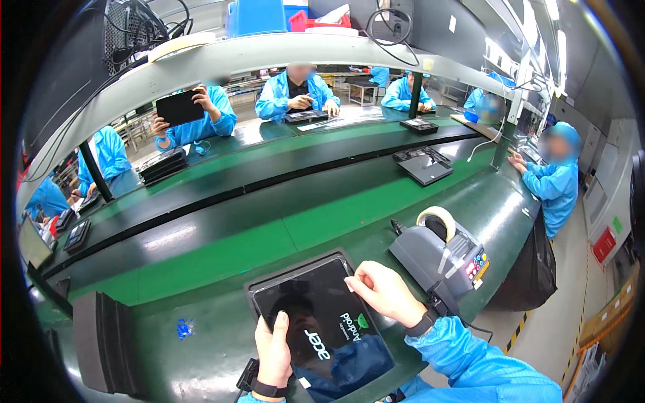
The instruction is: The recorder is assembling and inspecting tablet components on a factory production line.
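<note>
A black tablet point(310, 290) lies tilted in front of me, its screen lit with white and green marks. Beneath it, a dark grey tray or pad point(334, 256) shows along the far edge. My left hand point(273, 346) grips the tablet's left side, thumb resting on the screen. At its far right corner, my right hand point(386, 290) is closed in a pinch, fingertips at the edge. Whether a small piece sits between those fingers I cannot make out. A small white tab point(304, 383) shows at the tablet's near left edge.
A grey tape dispenser point(440, 252) stands right of the tablet. Dark foam blocks point(101, 342) and blue scraps point(185, 328) are on the left. Beyond runs a green conveyor point(222, 252) with stacked trays point(424, 165). Co-workers in blue sit across; one holds a tablet point(179, 109).
</note>
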`<action>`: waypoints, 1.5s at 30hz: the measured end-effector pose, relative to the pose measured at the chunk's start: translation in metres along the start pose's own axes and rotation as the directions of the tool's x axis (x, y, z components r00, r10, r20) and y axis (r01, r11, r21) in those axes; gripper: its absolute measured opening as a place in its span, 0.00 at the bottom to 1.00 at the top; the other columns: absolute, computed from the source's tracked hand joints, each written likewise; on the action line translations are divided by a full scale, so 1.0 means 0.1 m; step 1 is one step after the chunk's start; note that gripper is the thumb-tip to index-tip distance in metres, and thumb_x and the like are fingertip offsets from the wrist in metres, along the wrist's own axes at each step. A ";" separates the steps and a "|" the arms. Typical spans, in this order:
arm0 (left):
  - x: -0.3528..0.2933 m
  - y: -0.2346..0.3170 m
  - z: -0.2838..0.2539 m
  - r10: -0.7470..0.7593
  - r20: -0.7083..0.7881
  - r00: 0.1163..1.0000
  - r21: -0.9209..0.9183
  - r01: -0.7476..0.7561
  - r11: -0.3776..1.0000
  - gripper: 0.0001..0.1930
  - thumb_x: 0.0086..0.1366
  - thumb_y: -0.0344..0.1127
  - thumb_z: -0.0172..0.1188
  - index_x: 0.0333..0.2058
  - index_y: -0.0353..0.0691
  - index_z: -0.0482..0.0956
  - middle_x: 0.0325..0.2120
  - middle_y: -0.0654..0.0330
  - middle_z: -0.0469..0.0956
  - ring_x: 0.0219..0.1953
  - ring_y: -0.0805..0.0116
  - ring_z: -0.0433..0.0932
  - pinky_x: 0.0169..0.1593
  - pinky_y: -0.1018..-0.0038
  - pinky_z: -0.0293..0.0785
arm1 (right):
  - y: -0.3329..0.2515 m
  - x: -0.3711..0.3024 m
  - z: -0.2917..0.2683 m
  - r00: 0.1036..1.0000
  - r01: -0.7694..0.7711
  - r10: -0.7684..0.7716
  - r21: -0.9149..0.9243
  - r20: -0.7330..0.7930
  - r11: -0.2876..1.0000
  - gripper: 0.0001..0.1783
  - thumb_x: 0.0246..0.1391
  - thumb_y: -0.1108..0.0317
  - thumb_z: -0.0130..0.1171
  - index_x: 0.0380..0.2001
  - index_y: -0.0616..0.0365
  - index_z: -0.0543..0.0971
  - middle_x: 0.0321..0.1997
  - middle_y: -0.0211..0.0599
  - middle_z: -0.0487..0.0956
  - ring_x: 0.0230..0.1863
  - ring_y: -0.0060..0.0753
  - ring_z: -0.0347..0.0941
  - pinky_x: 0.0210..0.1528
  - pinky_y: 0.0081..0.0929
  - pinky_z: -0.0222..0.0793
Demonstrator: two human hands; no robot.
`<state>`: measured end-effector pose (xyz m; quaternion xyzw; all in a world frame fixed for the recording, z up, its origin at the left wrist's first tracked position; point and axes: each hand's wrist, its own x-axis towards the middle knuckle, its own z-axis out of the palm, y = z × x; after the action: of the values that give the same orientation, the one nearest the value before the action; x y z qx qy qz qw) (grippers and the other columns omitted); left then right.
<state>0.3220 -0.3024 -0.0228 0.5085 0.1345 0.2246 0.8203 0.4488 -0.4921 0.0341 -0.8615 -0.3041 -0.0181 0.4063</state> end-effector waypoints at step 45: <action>2.21 0.35 -1.13 -0.044 -0.517 0.855 -0.565 -0.303 0.768 0.21 0.72 0.45 0.35 0.50 0.37 0.71 0.50 0.55 0.73 0.52 0.57 0.72 0.58 0.57 0.66 | 0.60 0.16 0.34 0.916 -0.080 0.267 0.517 -0.299 0.852 0.18 0.60 0.64 0.47 0.21 0.63 0.76 0.18 0.33 0.74 0.22 0.24 0.69 0.27 0.26 0.64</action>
<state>0.4537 -0.0902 -0.0405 0.1375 0.2235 0.4386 0.8595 0.4864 -0.4890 -0.0256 -0.7347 -0.1383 -0.0598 0.6614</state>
